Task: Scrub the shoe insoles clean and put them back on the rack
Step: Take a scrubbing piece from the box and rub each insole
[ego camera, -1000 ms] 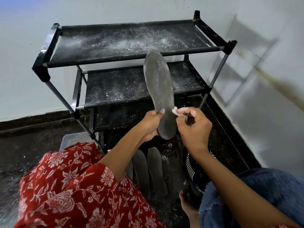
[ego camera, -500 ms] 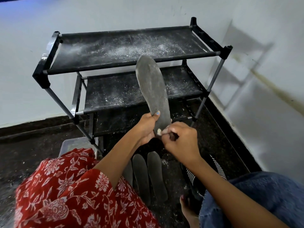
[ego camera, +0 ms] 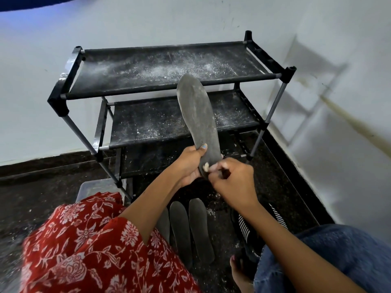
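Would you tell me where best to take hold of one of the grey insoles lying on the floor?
Probably at the heel end of the rightmost floor insole: it lies flat, lengthwise toward the person, its right edge clear. Come from above and the right, pinching that edge.

No writing, label, brand, number or sign can be read anywhere here, neither on the insole [ego camera: 197,115] nor on the dusty black rack [ego camera: 63,98] nor on the pale wall [ego camera: 148,20] behind it.
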